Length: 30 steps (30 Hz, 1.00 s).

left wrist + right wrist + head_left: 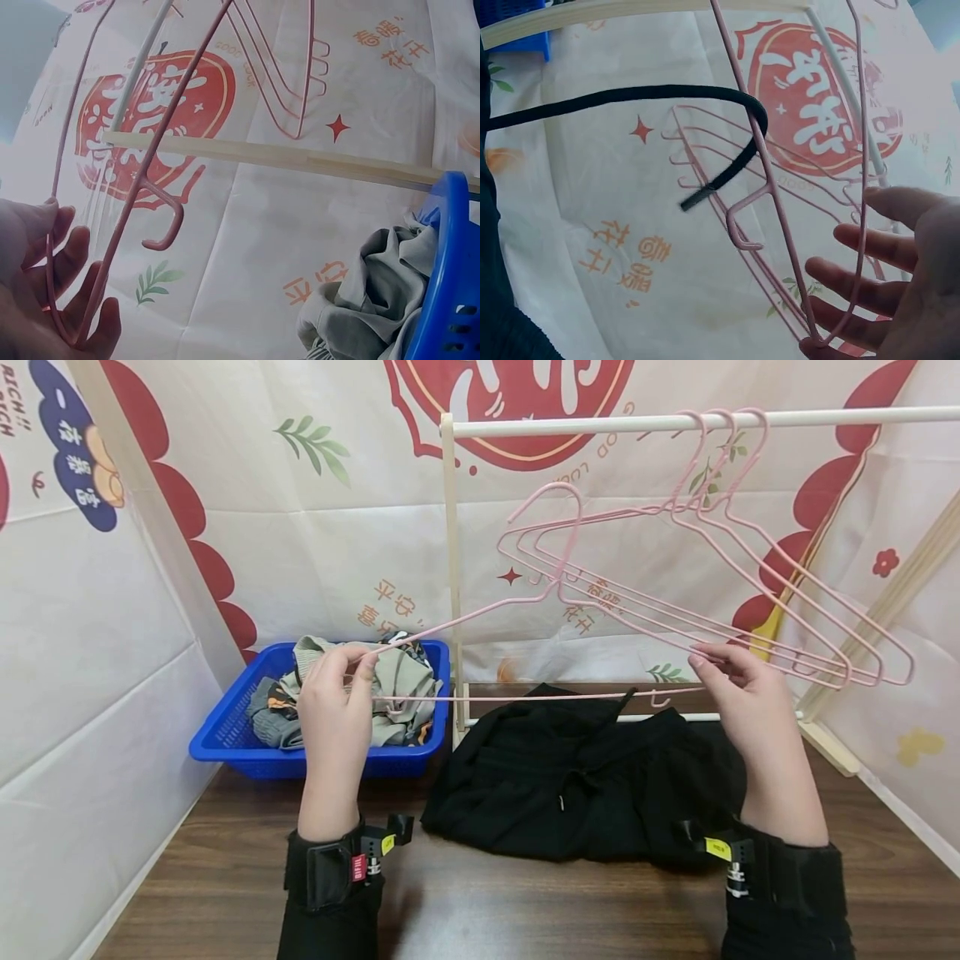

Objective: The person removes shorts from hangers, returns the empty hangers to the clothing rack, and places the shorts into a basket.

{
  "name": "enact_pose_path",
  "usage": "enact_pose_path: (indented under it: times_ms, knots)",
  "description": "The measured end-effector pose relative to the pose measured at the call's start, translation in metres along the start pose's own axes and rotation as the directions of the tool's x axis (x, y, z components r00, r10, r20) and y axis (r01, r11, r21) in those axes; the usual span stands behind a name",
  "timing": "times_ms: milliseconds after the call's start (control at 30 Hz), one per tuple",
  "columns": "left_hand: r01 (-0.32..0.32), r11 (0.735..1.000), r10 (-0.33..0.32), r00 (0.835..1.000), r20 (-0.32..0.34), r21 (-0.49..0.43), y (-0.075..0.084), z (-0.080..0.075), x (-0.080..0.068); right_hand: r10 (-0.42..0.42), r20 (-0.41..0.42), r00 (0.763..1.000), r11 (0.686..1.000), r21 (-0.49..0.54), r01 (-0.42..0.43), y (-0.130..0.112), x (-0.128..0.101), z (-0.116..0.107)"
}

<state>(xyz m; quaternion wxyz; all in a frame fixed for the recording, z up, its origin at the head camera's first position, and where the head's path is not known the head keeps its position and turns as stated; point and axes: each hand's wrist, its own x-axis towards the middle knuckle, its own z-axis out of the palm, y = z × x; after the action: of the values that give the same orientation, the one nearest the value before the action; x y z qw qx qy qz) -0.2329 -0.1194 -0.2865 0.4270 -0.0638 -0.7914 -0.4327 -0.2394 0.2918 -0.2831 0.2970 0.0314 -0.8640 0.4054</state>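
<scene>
A pink clothes hanger (558,572) is held up level in front of me, its hook upward. My left hand (335,718) pinches its left end between thumb and fingers. At the other end, my right hand (750,710) grips the sloping side with thumb and fingertips. Under the hanger lies a black garment (510,793) with a drawstring, bunched on the table. In the right wrist view, a black cord (645,93) crosses the hanger's bottom bar (782,225), which carries a small hook.
Several pink hangers (757,556) hang from the white rail (525,428) of a wooden-sided rack, just behind the held one. At left stands a blue basket (247,762) with grey-green and dark clothes (405,681). Printed cloth walls surround the brown table (480,910).
</scene>
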Motion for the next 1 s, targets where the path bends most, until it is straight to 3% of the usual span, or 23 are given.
enact_pose_path:
  times_ms: [200,467,667,867,1000]
  knots:
    - [-0.028,0.999,0.027,0.999,-0.031,-0.044,0.004,0.001,-0.002,0.097,-0.112,0.989,0.994,0.069,-0.09,-0.01,-0.003,-0.005]
    - [-0.038,0.996,0.034,0.998,-0.047,-0.086,0.007,0.002,-0.002,0.115,-0.136,0.984,0.993,0.033,-0.112,-0.02,-0.009,-0.013]
    - [-0.057,0.994,0.052,0.997,-0.056,-0.092,0.008,0.0,-0.003,0.066,-0.096,0.993,0.998,-0.017,-0.068,-0.02,-0.012,-0.017]
    - [-0.082,0.991,0.075,0.994,-0.075,-0.105,0.008,-0.001,-0.002,-0.056,-0.046,0.997,0.998,-0.016,0.055,-0.018,-0.013,-0.02]
    - [-0.083,0.989,0.073,0.994,-0.083,-0.122,0.007,-0.003,-0.001,-0.103,-0.059,0.993,0.995,0.011,0.103,-0.018,-0.014,-0.02]
